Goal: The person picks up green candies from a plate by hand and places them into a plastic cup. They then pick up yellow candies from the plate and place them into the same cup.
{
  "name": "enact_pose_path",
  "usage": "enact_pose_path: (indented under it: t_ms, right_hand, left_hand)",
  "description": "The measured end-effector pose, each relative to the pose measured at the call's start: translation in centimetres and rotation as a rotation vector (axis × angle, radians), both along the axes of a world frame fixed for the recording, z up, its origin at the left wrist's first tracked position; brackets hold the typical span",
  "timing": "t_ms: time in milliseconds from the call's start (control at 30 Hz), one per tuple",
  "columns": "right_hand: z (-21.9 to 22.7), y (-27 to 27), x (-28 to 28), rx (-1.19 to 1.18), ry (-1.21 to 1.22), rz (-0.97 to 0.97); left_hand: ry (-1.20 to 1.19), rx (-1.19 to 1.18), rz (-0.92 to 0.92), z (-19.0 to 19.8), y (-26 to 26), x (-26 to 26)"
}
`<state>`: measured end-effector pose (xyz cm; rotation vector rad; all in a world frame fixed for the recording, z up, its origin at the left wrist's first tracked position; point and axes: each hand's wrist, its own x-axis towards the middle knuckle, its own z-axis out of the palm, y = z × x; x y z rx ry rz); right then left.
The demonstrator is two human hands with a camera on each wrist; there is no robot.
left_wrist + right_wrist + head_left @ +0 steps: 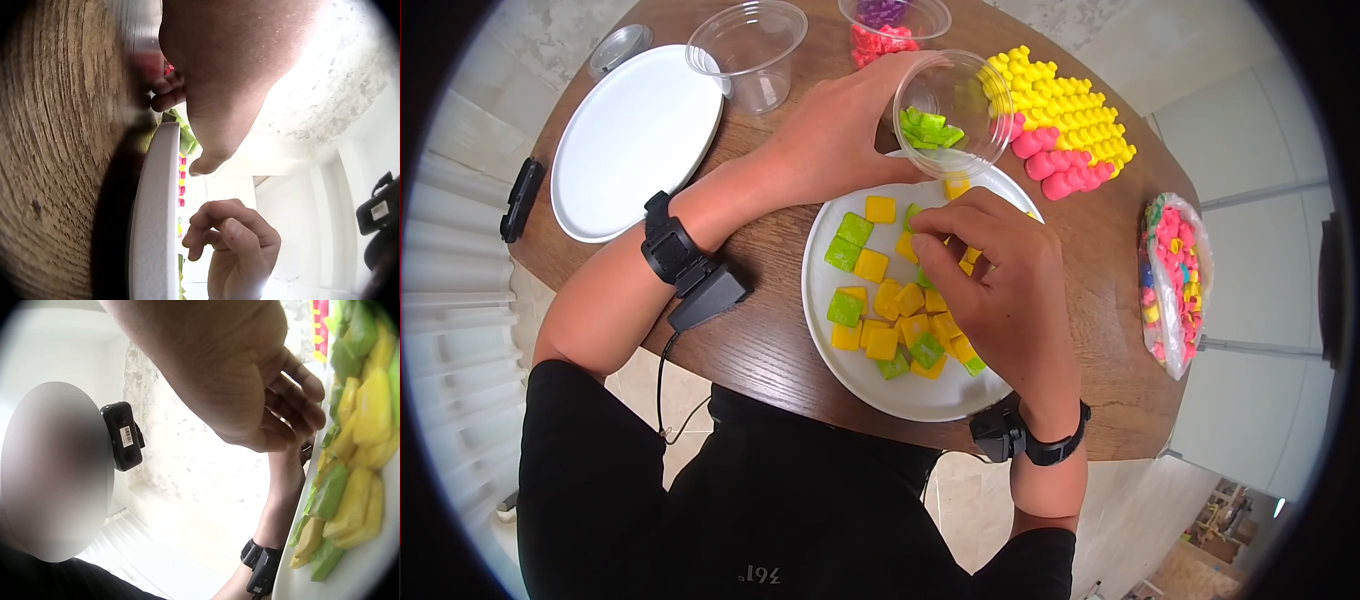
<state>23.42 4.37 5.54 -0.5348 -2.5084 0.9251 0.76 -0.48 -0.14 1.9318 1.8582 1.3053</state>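
Observation:
My left hand (830, 135) grips a clear plastic cup (990, 150) at its side, the cup tilted above the far edge of a round white plate (825, 375). Several flat green pieces (930, 128) lie inside the cup. Loose yellow squares (880, 342) and green squares (845, 308) are spread over the plate, some overlapping. Above the plate's right part hovers my right hand (1005, 280), fingers loosely bent, thumb and fingertips near a green square (911, 216). In the right wrist view nothing shows between the fingers of the right hand (250, 394).
An oval white plate (635, 150) and a clear plastic cup (760, 75) stand at the back left. Behind my left hand is a cup with red and purple pieces (882, 42). Yellow and pink bottle-shaped pieces (1060, 115) stand at the back right, a bag of colourful pieces (1175, 285) at the right edge.

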Motion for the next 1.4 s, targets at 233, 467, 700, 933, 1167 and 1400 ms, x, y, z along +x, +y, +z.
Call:
enact_pose_path:
  t_ms: [233, 467, 700, 933, 1167, 1400]
  right_hand:
    - [0.1, 0.0, 0.0, 0.006, -0.010, 0.003]
    - [-0.3, 0.2, 0.0, 0.011, 0.039, -0.009]
    - [-0.3, 0.3, 0.1, 0.023, -0.040, -0.024]
    - [-0.7, 0.7, -0.1, 0.118, -0.079, -0.079]
    - [-1.1, 0.7, 0.0, 0.175, -0.207, -0.074]
    - [-1.3, 0.8, 0.0, 0.133, -0.170, -0.064]
  left_hand:
    - [0.000, -0.014, 0.001, 0.0, 0.0, 0.0]
    - [-0.003, -0.017, 0.004, 0.0, 0.0, 0.0]
    - [0.005, -0.015, -0.001, 0.2, 0.0, 0.1]
    - [0.022, -0.001, 0.004, -0.1, 0.1, -0.1]
    - [0.012, -0.019, 0.006, 0.1, 0.0, 0.1]
    - [-0.018, -0.044, 0.003, 0.3, -0.1, 0.1]
